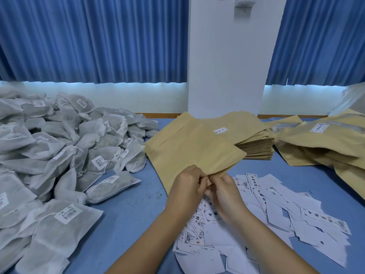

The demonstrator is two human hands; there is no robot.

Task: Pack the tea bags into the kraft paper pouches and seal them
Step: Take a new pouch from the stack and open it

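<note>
At the six o'clock side of the table [126, 210], the left hand [187, 184] and right hand [223, 192] are working close together, both pinching the near edge of a kraft pouch [193, 147] that is fanning toward twelve o'clock, its long axis seemingly running eight to two. Tea bags [79, 147] are lying heaped at nine o'clock, nearer the left hand across bare table, while loose labels [276, 204] are crowding five o'clock.
</note>
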